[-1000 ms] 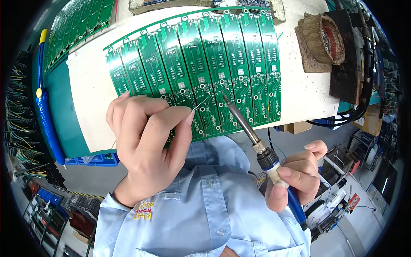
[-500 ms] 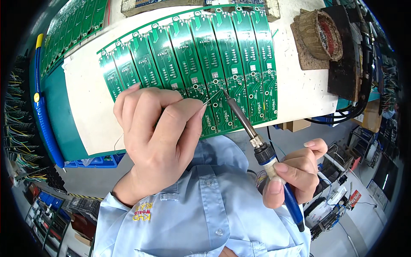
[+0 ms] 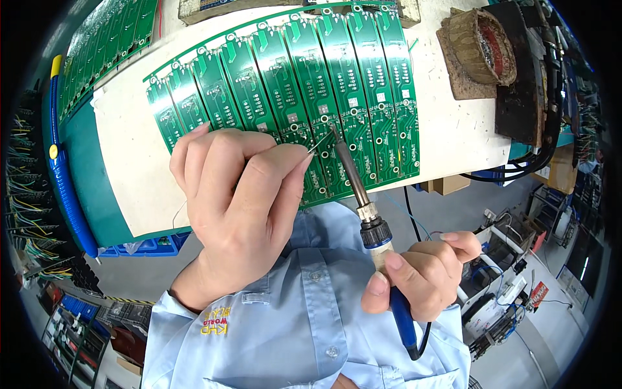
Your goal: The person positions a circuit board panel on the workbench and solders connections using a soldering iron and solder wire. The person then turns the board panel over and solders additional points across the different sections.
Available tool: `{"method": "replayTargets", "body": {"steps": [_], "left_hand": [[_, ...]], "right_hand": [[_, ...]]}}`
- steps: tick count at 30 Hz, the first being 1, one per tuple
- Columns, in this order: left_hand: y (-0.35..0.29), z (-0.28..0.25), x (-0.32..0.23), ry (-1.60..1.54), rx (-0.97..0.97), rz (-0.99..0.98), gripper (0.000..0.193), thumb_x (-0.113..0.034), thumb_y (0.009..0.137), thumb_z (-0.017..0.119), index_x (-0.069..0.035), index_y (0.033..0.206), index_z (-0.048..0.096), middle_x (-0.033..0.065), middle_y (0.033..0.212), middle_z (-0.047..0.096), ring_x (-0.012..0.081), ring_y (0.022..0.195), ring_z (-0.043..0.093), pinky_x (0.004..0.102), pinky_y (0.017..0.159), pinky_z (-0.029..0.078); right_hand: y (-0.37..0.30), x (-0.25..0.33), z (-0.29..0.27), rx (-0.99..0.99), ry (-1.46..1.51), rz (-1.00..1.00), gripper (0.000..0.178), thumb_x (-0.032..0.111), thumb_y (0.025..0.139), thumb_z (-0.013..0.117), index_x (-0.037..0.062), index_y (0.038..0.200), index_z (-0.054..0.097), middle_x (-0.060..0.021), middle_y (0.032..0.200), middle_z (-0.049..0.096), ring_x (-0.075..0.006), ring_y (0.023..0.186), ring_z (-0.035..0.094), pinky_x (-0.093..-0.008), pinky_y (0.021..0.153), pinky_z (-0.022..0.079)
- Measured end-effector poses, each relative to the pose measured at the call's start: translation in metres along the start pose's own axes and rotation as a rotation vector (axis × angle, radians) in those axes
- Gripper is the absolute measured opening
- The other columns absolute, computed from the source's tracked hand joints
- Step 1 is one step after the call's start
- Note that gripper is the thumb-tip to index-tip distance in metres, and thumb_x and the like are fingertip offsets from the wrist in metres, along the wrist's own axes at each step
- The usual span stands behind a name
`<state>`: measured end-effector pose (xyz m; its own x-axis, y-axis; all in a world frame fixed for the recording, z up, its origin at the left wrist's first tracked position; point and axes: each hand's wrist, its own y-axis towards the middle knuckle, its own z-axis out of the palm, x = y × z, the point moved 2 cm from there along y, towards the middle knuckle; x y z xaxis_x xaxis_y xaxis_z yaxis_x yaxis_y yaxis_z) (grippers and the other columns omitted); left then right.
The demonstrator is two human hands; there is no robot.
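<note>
A green circuit board panel, divided into several long strips, lies across the white work surface. My left hand rests over its near left part, with thumb and forefinger pinching a thin solder wire. The wire's tail hangs down left of the hand. In my right hand is a soldering iron with a blue and cream handle, held between thumb and fingers. Its tip is at the board beside the wire's end, near the middle strips; whether the two touch is too small to tell.
A blue desoldering pump with a yellow end lies at the left on a green mat. More green boards are at the upper left. A round brown pot stands on a block at the upper right, beside black cables.
My right hand and the iron's handle have swung left, so the iron stands steeper. Its tip has shifted slightly up and left. My left hand has hardly moved; the board sits slightly higher in view.
</note>
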<state>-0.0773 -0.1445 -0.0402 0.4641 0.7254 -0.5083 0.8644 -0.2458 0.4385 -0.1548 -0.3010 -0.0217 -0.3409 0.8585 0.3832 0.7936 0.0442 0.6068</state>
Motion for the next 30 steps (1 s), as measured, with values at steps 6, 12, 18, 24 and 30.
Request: {"method": "replayTargets", "body": {"steps": [6,12,18,24,30], "left_hand": [[0.0,0.001,0.0,0.0,-0.018,0.013,0.015,-0.002,0.067,0.068,-0.008,0.079,0.062,0.0012,0.077,0.051,0.0175,0.072,0.046,0.0363,0.087,0.035],[-0.001,0.002,0.001,-0.005,-0.031,0.003,0.016,-0.002,0.067,0.068,-0.008,0.079,0.062,0.0009,0.078,0.052,0.0172,0.072,0.047,0.0361,0.087,0.035],[-0.001,0.004,0.002,0.014,-0.036,0.015,0.015,-0.002,0.067,0.068,-0.008,0.079,0.062,0.001,0.078,0.053,0.0169,0.072,0.048,0.036,0.09,0.034],[-0.003,0.003,0.002,-0.005,-0.061,0.017,0.015,-0.002,0.067,0.068,-0.008,0.079,0.062,0.0009,0.078,0.054,0.0169,0.072,0.048,0.036,0.091,0.034],[-0.003,0.002,0.001,0.013,-0.048,0.007,0.016,-0.001,0.067,0.067,-0.009,0.079,0.062,0.0005,0.078,0.054,0.0166,0.073,0.049,0.0355,0.091,0.033]], "right_hand": [[-0.005,0.002,0.003,-0.032,-0.01,0.006,0.006,0.023,0.075,0.062,0.0174,0.073,0.063,0.0079,0.051,0.048,-0.0054,0.045,0.037,-0.027,0.074,0.033],[-0.001,0.005,0.002,0.008,-0.043,-0.026,0.006,0.023,0.074,0.062,0.0171,0.072,0.064,0.0076,0.051,0.049,-0.0052,0.045,0.038,-0.0268,0.073,0.033],[-0.002,0.006,0.002,-0.011,-0.058,-0.016,0.006,0.022,0.073,0.063,0.0168,0.073,0.065,0.0077,0.049,0.047,-0.0054,0.044,0.037,-0.027,0.072,0.033],[0.005,0.011,-0.002,0.018,-0.064,0.015,0.006,0.022,0.072,0.064,0.0154,0.071,0.065,0.0081,0.047,0.045,-0.0057,0.042,0.035,-0.027,0.071,0.034],[0.023,0.013,-0.009,0.12,-0.034,0.061,0.006,0.02,0.069,0.065,0.0137,0.069,0.066,0.0079,0.045,0.044,-0.0066,0.04,0.034,-0.0268,0.069,0.035]]}}
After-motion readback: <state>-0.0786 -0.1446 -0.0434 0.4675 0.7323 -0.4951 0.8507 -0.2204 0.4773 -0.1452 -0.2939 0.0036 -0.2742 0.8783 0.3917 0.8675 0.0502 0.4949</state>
